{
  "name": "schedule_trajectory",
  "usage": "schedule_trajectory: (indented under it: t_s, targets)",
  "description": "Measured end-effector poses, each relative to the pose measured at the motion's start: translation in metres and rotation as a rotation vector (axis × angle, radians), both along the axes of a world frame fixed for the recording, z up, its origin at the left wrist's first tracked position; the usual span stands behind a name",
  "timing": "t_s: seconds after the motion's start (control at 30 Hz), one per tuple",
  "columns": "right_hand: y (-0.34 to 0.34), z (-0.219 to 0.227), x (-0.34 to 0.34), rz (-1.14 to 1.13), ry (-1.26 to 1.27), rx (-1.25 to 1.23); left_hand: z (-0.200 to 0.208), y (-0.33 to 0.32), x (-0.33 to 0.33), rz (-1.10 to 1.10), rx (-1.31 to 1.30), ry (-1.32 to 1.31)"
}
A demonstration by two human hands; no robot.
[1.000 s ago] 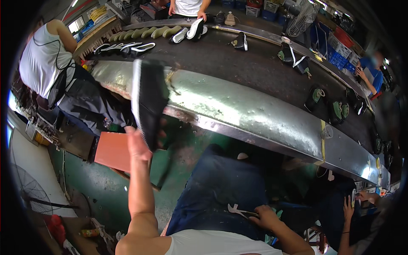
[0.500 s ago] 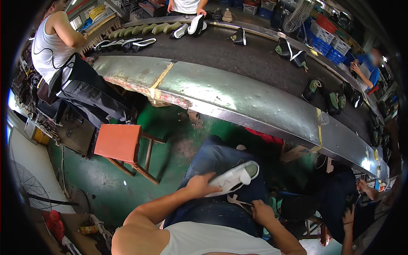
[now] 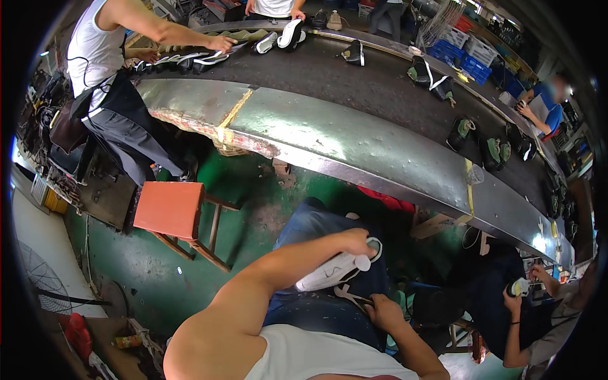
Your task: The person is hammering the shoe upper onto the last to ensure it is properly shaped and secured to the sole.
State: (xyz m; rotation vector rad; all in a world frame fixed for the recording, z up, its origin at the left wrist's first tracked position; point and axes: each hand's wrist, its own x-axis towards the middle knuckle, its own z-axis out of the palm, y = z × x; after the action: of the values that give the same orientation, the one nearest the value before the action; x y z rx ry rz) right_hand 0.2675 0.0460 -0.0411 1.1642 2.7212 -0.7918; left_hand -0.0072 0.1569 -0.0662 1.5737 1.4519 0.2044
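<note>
The left grip (image 3: 356,242) is closed around the heel end of a white shoe (image 3: 329,271), by the opening. The shoe lies slanted across the dark blue trousers (image 3: 291,228) of the lap, its toe running down and to the left of that grip. Its side bears a few thin dark marks, too small to read.

The right grip (image 3: 384,313) lies lower and further right, with the fingers curled about the handle of a metal tool (image 3: 344,292). The tool's pale hooked head points left from this grip, over the lap and just below the shoe.

Beyond the left grip, well apart from it, runs a long table (image 3: 297,130) with a dark top and a broad metal edge, crossed by strips of yellow tape (image 3: 237,109). Black shoes with white edging (image 3: 183,63) stand in a row at its far left, where a person in a white top (image 3: 101,38) reaches over them.

To the left of the left grip is a stool (image 3: 168,210) with an orange seat. Further left and lower lies a small bottle (image 3: 128,342) with a coloured label, its print too small to read. Right of the right grip, another person's hand (image 3: 512,301) holds a small pale object.
</note>
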Motion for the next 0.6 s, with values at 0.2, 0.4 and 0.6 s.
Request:
schedule_trajectory:
  t_s: [0.2,0.4,0.6]
  targets:
    - [0.025,-0.031,0.047,-0.443,0.302,-0.819,0.019,-0.019,-0.039,0.563,0.062,-0.956]
    - [0.034,0.035,0.011,-0.506,0.782,-1.407,0.024,-0.072,-0.054,0.493,0.352,-0.78]
    - [0.055,0.04,-0.073,-0.159,0.709,-0.319,0.008,-0.084,-0.053,0.528,0.233,-0.939]
